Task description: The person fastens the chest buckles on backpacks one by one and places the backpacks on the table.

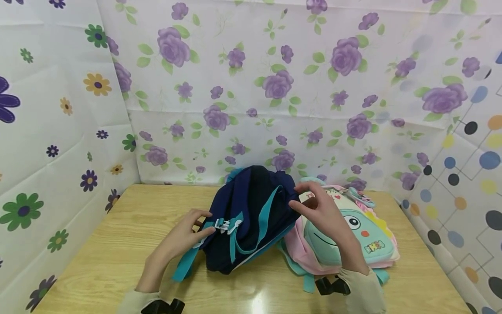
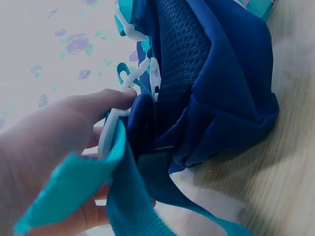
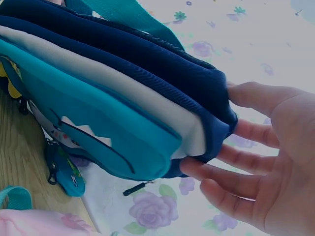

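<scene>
A navy and teal child's backpack (image 1: pixel 255 196) lies with its back panel and straps upward, tilted on the table. My left hand (image 1: pixel 184 233) grips its shoulder strap at the left, thumb on top beside the white chest buckle (image 1: pixel 226 225) and fingers behind. In the left wrist view, a teal webbing strap (image 2: pixel 133 191) hangs from a white adjuster there. My right hand (image 1: pixel 325 213) holds the opposite end of the backpack between thumb and fingers. The right wrist view shows its teal front pocket (image 3: pixel 113 132), with white spikes, facing the table side.
A pink and mint backpack (image 1: pixel 349 244) with a cartoon face lies on the table to the right, close beside the navy one. The wooden table (image 1: pixel 129 235) meets flowered sheets (image 1: pixel 243 87) at the back and sides.
</scene>
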Available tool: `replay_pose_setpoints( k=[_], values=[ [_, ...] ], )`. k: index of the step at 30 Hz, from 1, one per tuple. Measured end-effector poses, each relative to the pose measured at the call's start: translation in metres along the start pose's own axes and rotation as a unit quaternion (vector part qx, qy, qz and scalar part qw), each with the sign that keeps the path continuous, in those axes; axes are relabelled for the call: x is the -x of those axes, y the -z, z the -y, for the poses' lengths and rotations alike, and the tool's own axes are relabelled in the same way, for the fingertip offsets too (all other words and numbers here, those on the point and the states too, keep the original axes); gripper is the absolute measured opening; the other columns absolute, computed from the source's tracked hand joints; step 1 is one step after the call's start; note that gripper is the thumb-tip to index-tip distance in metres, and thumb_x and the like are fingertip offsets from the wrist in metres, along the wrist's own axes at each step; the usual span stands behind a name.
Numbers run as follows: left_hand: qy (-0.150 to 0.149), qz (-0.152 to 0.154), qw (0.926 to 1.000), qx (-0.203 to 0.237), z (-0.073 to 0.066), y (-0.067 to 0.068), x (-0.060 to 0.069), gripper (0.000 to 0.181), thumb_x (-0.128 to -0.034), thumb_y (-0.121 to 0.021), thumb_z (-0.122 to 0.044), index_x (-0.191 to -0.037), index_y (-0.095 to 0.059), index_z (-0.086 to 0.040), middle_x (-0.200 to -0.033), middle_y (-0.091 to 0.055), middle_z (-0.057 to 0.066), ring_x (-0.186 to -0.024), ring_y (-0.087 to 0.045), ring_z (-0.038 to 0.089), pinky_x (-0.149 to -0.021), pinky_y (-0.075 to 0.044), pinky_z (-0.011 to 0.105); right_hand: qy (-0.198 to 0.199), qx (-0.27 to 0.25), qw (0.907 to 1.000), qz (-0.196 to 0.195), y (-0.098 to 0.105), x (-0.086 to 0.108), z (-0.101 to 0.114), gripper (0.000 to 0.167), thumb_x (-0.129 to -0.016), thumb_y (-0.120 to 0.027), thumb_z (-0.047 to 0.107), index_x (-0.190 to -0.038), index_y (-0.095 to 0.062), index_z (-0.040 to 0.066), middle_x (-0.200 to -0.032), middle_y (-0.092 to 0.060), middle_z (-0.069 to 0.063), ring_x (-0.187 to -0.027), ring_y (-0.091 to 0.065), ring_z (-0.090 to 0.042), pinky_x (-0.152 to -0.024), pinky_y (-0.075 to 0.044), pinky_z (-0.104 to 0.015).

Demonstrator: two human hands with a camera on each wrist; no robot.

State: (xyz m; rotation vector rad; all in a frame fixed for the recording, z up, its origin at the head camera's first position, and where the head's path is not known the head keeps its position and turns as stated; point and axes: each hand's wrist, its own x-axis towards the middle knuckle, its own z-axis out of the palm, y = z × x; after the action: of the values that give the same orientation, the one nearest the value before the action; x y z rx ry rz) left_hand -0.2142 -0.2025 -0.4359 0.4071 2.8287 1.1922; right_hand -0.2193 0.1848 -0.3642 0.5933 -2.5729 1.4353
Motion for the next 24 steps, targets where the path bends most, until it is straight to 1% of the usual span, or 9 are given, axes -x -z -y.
replay_pose_setpoints(
  k=[3,5,12,16,19,24],
  values=[
    [0.003,0.002,1.0000,-0.001,0.001,-0.001,-0.001,0.053,-0.0931,-0.064,-0.051,-0.136,-0.055,-0.022,-0.139,-0.050,0.005,-0.119,-0.057,0.029,-0.088,-0.053,0.040,-0.006,-0.001,0.9998,0.020,0.003,0.001,-0.001,0.039,-0.095,-0.067,0.036,-0.129,-0.055,0.021,-0.126,-0.057,-0.004,-0.085,-0.068,-0.017,-0.077,-0.055,-0.030],
    [-0.002,0.002,1.0000,-0.004,0.001,-0.002,-0.001,0.051,-0.0936,-0.064,-0.051,-0.135,-0.056,-0.022,-0.139,-0.050,0.005,-0.118,-0.057,0.030,-0.088,-0.053,0.041,-0.008,0.001,0.9994,0.033,0.004,0.001,-0.003,0.040,-0.095,-0.067,0.036,-0.129,-0.054,0.020,-0.125,-0.058,-0.006,-0.084,-0.068,-0.018,-0.077,-0.055,-0.029],
    [-0.020,-0.002,0.9998,-0.006,0.005,-0.002,-0.001,0.046,-0.0954,-0.061,-0.050,-0.130,-0.059,-0.019,-0.139,-0.048,0.008,-0.122,-0.054,0.034,-0.097,-0.050,0.049,-0.015,0.012,0.9975,0.069,0.002,-0.001,-0.008,0.044,-0.095,-0.067,0.036,-0.132,-0.050,0.019,-0.122,-0.058,-0.007,-0.090,-0.065,-0.019,-0.079,-0.055,-0.026],
    [-0.024,-0.004,0.9997,-0.004,0.005,-0.002,-0.001,0.043,-0.0957,-0.063,-0.047,-0.128,-0.060,-0.018,-0.138,-0.048,0.008,-0.123,-0.054,0.034,-0.100,-0.048,0.050,-0.029,0.011,0.9947,0.098,0.002,0.000,-0.011,0.045,-0.095,-0.068,0.038,-0.131,-0.049,0.019,-0.121,-0.056,-0.008,-0.085,-0.067,-0.026,-0.077,-0.054,-0.027],
    [-0.021,-0.006,0.9997,-0.006,0.004,-0.001,-0.001,0.043,-0.0955,-0.063,-0.046,-0.128,-0.061,-0.018,-0.140,-0.047,0.008,-0.125,-0.053,0.036,-0.101,-0.048,0.051,-0.036,0.014,0.9923,0.118,0.002,0.001,-0.013,0.046,-0.094,-0.068,0.039,-0.131,-0.048,0.020,-0.121,-0.056,-0.008,-0.084,-0.068,-0.031,-0.077,-0.053,-0.028],
    [-0.020,-0.009,0.9997,-0.012,0.004,0.000,0.000,0.043,-0.0953,-0.065,-0.044,-0.128,-0.061,-0.016,-0.142,-0.046,0.009,-0.128,-0.052,0.038,-0.102,-0.046,0.054,-0.032,0.036,0.9882,0.145,0.000,0.000,-0.019,0.051,-0.092,-0.071,0.039,-0.133,-0.049,0.020,-0.116,-0.057,-0.007,-0.085,-0.066,-0.022,-0.079,-0.053,-0.028]
  ],
)
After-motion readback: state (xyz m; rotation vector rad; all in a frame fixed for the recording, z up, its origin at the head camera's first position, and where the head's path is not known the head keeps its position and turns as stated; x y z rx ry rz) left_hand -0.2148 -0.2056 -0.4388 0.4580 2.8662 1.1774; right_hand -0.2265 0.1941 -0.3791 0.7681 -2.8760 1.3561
